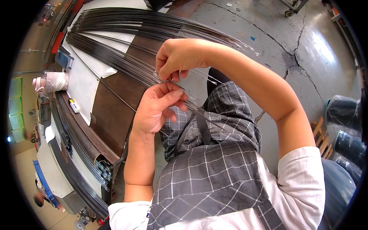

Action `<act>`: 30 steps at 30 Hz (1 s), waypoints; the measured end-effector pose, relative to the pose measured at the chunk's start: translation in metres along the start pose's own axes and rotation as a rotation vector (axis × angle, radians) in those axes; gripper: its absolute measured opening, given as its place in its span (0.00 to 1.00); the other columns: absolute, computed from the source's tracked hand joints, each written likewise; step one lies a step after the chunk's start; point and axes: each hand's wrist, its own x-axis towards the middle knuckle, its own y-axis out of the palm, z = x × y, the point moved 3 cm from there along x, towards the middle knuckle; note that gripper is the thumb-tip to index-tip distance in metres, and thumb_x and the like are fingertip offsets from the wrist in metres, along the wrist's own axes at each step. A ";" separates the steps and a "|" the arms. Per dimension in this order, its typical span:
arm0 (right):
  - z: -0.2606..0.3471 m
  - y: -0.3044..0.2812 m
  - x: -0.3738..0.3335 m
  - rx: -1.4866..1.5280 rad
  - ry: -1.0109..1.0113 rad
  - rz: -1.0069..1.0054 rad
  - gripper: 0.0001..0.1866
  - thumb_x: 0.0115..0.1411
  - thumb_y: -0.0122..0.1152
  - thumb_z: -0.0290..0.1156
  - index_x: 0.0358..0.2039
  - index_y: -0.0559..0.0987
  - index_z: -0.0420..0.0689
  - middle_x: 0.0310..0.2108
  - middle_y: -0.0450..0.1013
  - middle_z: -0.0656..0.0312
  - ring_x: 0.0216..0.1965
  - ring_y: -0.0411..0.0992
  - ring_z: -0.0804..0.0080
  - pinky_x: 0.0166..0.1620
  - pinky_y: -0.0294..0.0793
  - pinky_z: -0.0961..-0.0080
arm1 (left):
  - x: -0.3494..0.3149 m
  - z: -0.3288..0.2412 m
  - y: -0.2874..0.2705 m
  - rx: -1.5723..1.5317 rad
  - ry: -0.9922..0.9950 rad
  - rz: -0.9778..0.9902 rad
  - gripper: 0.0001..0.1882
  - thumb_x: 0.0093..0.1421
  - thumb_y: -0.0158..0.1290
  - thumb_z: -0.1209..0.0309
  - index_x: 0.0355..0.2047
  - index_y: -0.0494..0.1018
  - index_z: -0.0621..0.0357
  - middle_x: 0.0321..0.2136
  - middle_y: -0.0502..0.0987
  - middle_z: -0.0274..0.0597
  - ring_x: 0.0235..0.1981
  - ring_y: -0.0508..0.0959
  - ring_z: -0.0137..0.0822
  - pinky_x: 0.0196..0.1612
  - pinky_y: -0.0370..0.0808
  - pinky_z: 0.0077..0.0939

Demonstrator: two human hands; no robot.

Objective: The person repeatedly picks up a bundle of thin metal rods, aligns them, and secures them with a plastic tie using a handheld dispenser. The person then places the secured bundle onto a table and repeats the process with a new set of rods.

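Observation:
Long thin dark metal rods (111, 55) lie in fanned bundles over the table, their near ends reaching out past its edge toward my lap. My left hand (159, 105) is closed around the near end of the closer bundle, thumb pressed against the fingers. Just above it, my right hand (180, 59) bends down with its fingers pinched at the same rods; its fingertips are partly hidden. Farther off, a second bundle (161, 21) spreads to the right beyond the table. One single rod (103, 82) lies apart, nearer to me on the left.
White sheets (80, 84) cover part of the brown tabletop (111, 111). A wrapped white roll (55, 81) and a small yellow-and-white box (74, 105) sit at the left. More rods or tubes (101, 170) are stacked below the table edge. Plastic-wrapped dark rolls (345, 147) stand at the right on cracked grey floor (264, 34).

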 end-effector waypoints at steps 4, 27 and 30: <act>0.000 0.000 0.000 -0.003 -0.002 -0.008 0.07 0.44 0.62 0.31 0.22 0.77 0.40 0.19 0.71 0.65 0.23 0.69 0.81 0.25 0.67 0.84 | 0.002 0.000 -0.001 0.011 -0.001 -0.006 0.06 0.57 0.52 0.74 0.32 0.69 0.65 0.28 0.75 0.44 0.22 0.76 0.28 0.14 0.71 0.13; 0.009 0.010 -0.006 0.045 -0.061 -0.026 0.08 0.46 0.58 0.29 0.24 0.77 0.37 0.19 0.73 0.62 0.21 0.71 0.79 0.26 0.72 0.83 | -0.001 -0.002 0.011 0.149 0.095 -0.057 0.16 0.56 0.50 0.68 0.42 0.65 0.65 0.29 0.76 0.49 0.20 0.79 0.33 0.14 0.70 0.12; 0.009 0.011 -0.006 -0.008 -0.048 0.005 0.09 0.46 0.59 0.30 0.24 0.77 0.36 0.19 0.73 0.61 0.21 0.71 0.78 0.27 0.73 0.83 | 0.000 0.001 0.009 0.146 0.090 -0.051 0.16 0.56 0.49 0.69 0.42 0.64 0.65 0.29 0.76 0.50 0.20 0.79 0.33 0.13 0.70 0.12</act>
